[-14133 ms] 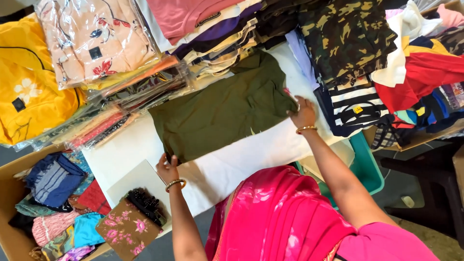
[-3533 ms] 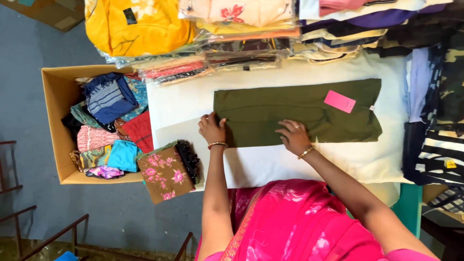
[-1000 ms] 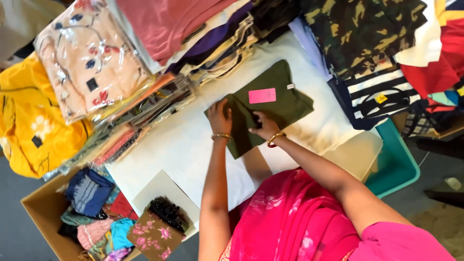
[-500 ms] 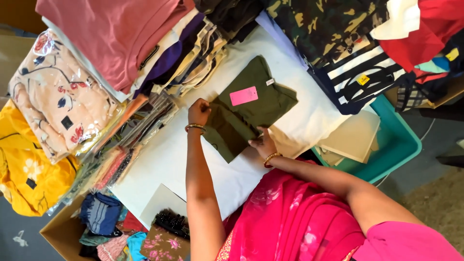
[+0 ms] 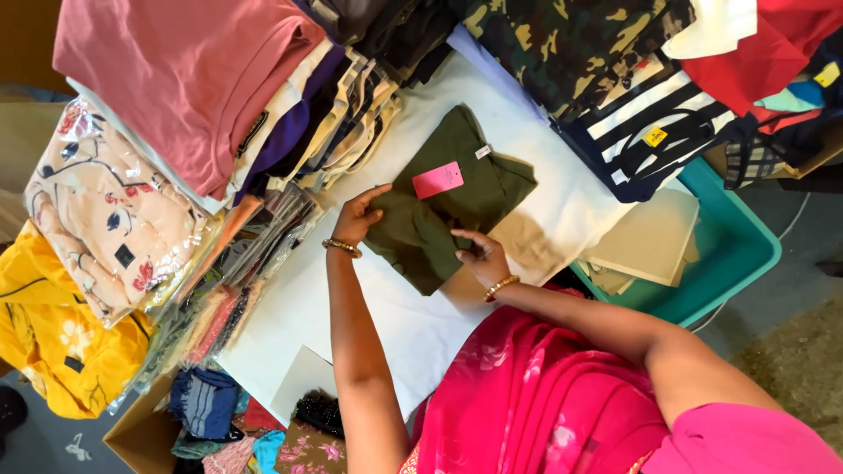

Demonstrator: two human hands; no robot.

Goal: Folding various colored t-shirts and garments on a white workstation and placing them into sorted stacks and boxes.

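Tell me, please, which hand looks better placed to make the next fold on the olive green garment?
Probably the left. The left hand grips the edge of the olive green garment, fingers curled over it, ready to lift it across. The right hand lies flat on the near part, pinning the cloth to the white table.

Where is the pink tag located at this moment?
The pink tag lies on the folded olive garment, centre of the head view, just right of the left hand.

A folded olive-green garment lies on the white desk, a pink tag on top. The left hand grips its left edge; the right hand presses its near edge (both wrists wear bangles). Stacked clothes sit far left.
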